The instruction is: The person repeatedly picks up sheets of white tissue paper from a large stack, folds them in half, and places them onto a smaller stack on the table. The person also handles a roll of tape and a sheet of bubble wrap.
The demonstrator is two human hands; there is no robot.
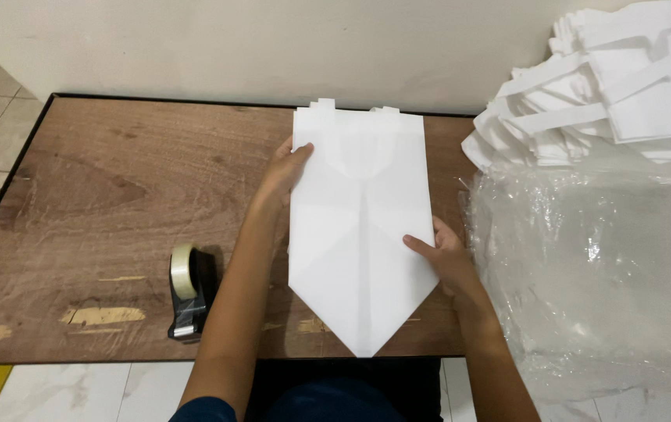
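Paper bag (359,227), white and flattened, is pinned on the wooden surface (101,203) with its folded point overhanging the near edge. Left hand (285,173) fingers are pressed flat on its upper edge, right hand (446,262) fingers spread along its lower side. Creases could get skewed if it's let slide.

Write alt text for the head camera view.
Two bare hands press a flat white paper bag with a pointed near end onto a wooden table: left hand at its upper left edge, right hand at its lower right. A tape dispenser sits left; stacked white bags and clear plastic lie right.
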